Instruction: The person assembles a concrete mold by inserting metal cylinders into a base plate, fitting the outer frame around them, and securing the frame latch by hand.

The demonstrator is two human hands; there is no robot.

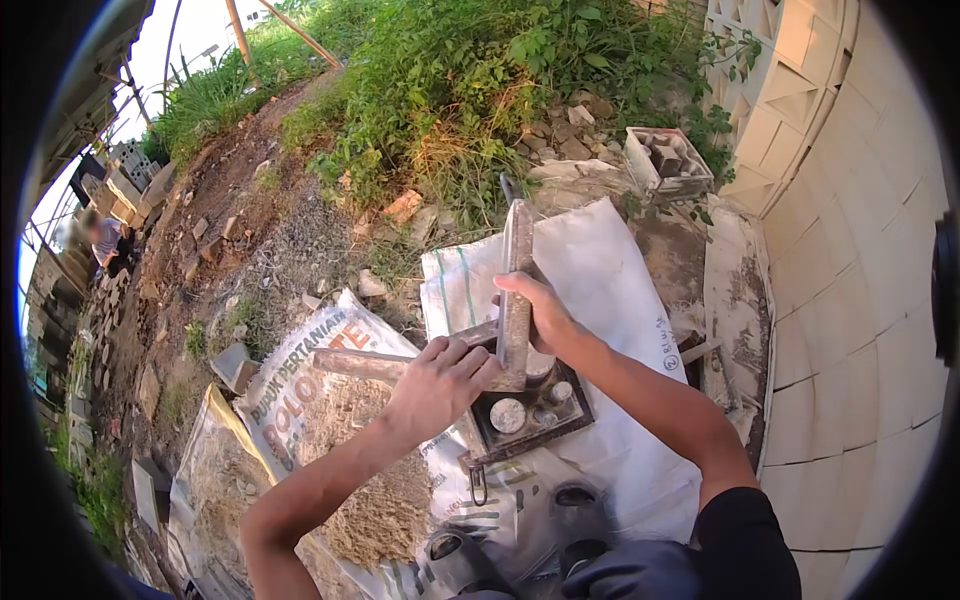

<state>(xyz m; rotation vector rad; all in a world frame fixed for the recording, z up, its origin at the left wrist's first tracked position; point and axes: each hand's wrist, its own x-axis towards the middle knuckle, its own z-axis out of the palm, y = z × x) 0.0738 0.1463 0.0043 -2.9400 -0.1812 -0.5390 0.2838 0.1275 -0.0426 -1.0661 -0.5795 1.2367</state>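
My right hand (540,315) is closed round a long cement-crusted bar (517,235) that stands upright, thumb across its face. A dark handle-like end sticks up behind its top. My left hand (440,385) bends its fingers over a second crusted bar (358,364), which points left, close to the upright bar's foot. I cannot tell whether the two bars are joined. Below them on the sacking lies a dark square mould (545,440) with a wire loop at its front corner. Round grey studs (508,415) of different sizes rise from it. My hands hide part of the mould.
White sacks (590,250) lie under the mould. Sand (375,500) is heaped on a printed sack to the left. My sandalled feet (460,560) are at the front. A pale block wall (850,300) runs along the right, near a crusted box (670,165). Another person (105,240) sits far left.
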